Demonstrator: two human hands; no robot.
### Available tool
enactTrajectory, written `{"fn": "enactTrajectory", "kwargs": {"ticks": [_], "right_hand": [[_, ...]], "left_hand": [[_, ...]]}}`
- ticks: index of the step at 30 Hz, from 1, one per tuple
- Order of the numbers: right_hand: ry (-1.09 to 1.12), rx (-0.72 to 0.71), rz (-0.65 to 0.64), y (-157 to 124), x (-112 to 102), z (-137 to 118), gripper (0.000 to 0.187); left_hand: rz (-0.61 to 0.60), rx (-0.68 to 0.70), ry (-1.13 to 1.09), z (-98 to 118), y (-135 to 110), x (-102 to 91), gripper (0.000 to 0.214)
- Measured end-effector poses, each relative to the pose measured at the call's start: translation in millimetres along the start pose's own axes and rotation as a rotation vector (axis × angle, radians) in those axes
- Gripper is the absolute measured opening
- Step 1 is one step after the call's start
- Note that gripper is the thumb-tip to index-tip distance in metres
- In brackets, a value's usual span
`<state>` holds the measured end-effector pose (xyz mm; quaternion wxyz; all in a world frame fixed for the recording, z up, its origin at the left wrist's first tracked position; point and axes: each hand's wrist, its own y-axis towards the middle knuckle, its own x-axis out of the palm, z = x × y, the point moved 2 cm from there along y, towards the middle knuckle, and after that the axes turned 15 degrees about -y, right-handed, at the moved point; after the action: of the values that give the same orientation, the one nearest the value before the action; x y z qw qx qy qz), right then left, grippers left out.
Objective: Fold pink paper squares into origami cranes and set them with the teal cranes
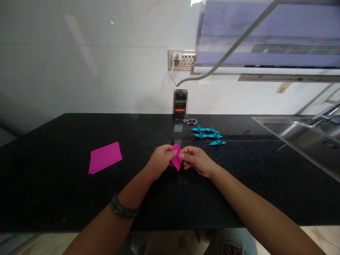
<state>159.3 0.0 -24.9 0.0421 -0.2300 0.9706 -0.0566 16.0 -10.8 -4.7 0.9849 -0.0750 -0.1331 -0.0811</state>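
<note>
Both hands meet over the middle of the black countertop [53, 198], pinching one small folded piece of pink paper [176, 159]. My left hand [159, 161] grips its left edge with thumb and fingers. My right hand [196, 160] holds the right edge between its fingertips. The paper is held upright, slightly above the counter. A dark bangle sits on my left wrist [122, 209].
A stack of pink paper sheets [105, 157] lies to the left. Several blue paper cranes [209, 135] rest behind the hands, with a bead bracelet [190, 121] and a small dark object [180, 102] against the wall. A steel sink [305, 138] is at right.
</note>
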Motion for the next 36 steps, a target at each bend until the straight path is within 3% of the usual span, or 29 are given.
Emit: {"fn": "enactTrajectory", "kwargs": {"ticks": [5, 15, 26, 36], "right_hand": [[-0.063, -0.021, 0.022, -0.9, -0.6, -2.1, 0.026], [-0.138, -0.067, 0.019, -2.7, 1.0, -8.0, 0.023], [-0.124, -0.122, 0.145, 2.0, -5.4, -4.1, 0.024], [-0.222, -0.184, 0.188, 1.1, -2.8, -7.1, 0.023]], "left_hand": [[-0.034, -0.004, -0.029, -1.5, -0.1, -1.4, 0.025], [-0.098, 0.103, 0.124, -0.6, -0.9, -2.8, 0.038], [-0.101, -0.049, -0.268, 4.1, -3.9, 3.9, 0.031], [-0.083, -0.059, -0.081, 1.6, -5.0, 2.8, 0.037]]}}
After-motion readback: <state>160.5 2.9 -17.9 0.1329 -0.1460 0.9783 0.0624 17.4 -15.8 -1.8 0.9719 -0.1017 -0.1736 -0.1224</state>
